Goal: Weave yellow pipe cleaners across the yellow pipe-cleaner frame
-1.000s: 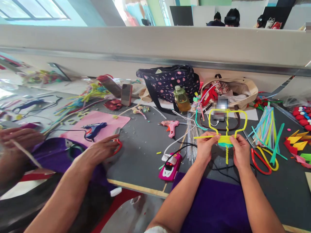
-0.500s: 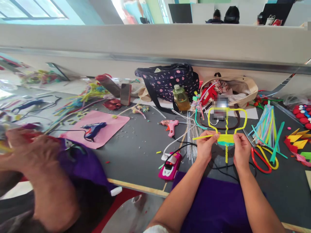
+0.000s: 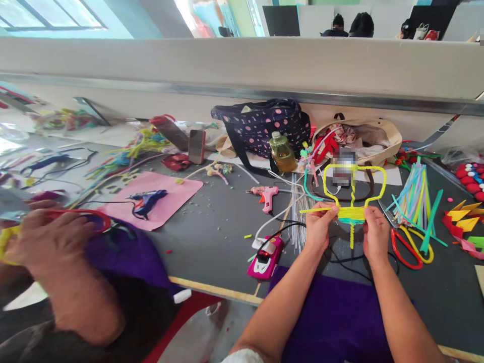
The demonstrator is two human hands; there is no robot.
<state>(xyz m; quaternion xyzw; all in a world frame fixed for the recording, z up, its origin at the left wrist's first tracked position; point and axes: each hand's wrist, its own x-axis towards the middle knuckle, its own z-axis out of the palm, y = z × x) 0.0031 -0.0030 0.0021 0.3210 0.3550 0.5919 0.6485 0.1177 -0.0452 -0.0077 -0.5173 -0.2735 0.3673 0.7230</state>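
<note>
Left hand (image 3: 318, 227) and right hand (image 3: 375, 229): fingers closed, pinching opposite edges of the yellow-and-green, winged fuzzy-wire frame (image 3: 351, 214); uneven pulling could bend or loosen it

White sleeve (image 3: 242, 356) — purple apron (image 3: 333, 317) — hands (image 3: 318, 227) bare, ungloved.

Dark grey tabletop (image 3: 212, 257) with a pale wooden edge (image 3: 215, 290), set before a cream partition (image 3: 242, 63) crossed by a metal rail (image 3: 242, 96). Upper left: bright, pale-blue-framed window (image 3: 53, 14). Beyond the partition: dark panel (image 3: 281, 21) beside a white one (image 3: 314, 21). Below: grey floor (image 3: 235, 315).
</note>
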